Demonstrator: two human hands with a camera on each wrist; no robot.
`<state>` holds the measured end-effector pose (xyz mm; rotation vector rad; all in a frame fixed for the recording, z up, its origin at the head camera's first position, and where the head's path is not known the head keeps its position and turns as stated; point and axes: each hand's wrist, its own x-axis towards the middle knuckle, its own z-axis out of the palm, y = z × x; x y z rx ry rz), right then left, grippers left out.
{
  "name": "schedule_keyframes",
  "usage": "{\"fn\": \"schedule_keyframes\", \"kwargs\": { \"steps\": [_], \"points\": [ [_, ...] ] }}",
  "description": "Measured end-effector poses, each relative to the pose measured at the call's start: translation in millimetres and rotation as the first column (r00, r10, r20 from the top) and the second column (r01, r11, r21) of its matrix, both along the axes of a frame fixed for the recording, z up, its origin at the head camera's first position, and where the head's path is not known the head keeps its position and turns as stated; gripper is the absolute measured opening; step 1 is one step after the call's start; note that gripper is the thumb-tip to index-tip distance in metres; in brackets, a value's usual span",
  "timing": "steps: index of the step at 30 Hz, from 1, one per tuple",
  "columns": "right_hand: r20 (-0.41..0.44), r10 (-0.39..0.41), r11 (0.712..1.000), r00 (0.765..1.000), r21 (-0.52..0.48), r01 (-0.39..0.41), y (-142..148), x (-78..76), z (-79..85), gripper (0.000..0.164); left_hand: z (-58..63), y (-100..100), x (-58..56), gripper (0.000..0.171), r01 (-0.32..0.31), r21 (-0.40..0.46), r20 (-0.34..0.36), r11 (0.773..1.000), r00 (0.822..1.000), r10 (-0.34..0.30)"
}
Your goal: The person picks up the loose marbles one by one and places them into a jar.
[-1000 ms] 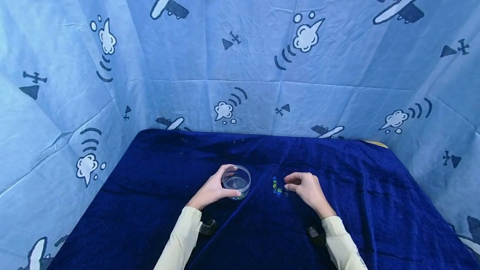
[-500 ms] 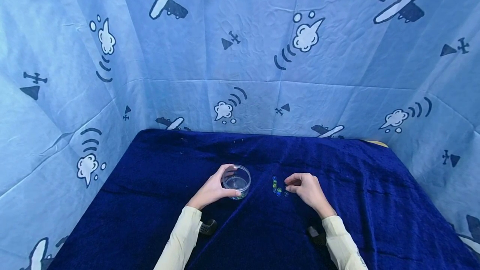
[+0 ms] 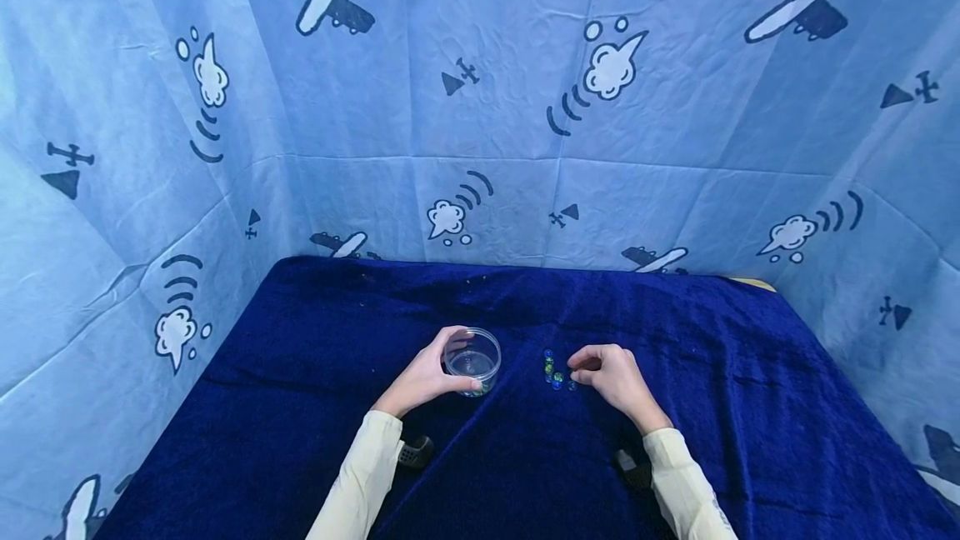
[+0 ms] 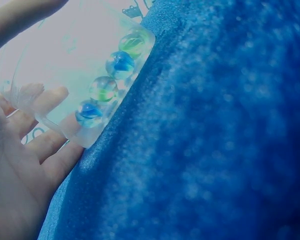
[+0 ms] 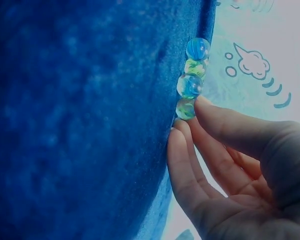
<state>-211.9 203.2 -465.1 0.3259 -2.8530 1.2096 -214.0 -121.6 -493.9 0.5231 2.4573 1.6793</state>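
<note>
My left hand [image 3: 430, 376] grips a clear round plastic jar [image 3: 489, 354], thumb on its near side and fingers around the far side. The mouth faces up in the head view. Several clear marbles with blue and green swirls, among them a blue marble [image 4: 120, 65], lie at the jar's bottom in the left wrist view. My right hand [image 3: 617, 379] is low over the cloth and pinches a green-swirled marble [image 5: 185, 109] between thumb and fingertips; the thumb covers part of it. Beside it sit several loose marbles [image 3: 557, 384], some blue, some green.
Dark blue velvet cloth [image 3: 675, 415] with soft folds covers the table. Light blue curtains [image 3: 510, 123] printed with planes and clouds stand at the back and both sides. Dark wrist devices [image 3: 415, 452] show beneath both forearms.
The view shifts very slightly. Both hands, the jar and the marbles keep nearly the same places.
</note>
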Motion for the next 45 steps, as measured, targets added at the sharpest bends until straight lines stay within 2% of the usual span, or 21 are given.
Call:
{"fn": "schedule_keyframes", "kwargs": {
  "steps": [16,22,35,45],
  "points": [
    [-0.012,0.028,0.999,1.0,0.017,-0.027,-3,-0.6,2.3,0.012,3.5,-1,1.7,0.08,-0.019,-0.008,0.002,1.0,1.0,0.019],
    [-0.018,0.015,1.0,1.0,0.021,-0.015,-3,-1.5,2.3,0.011,3.8,-1,2.3,0.081,-0.003,0.01,0.0,1.0,1.0,0.003],
    [-0.149,-0.063,0.998,0.987,0.009,0.065,-8,-0.7,8.4,0.007,4.6,1,1.9,0.084,0.011,0.012,-0.002,1.0,1.0,-0.011],
    [-0.173,-0.051,0.998,0.984,-0.057,0.041,-22,1.1,18.3,0.006,1.2,1,1.4,0.083,0.002,0.008,-0.012,1.0,1.0,-0.002]
  ]
}}
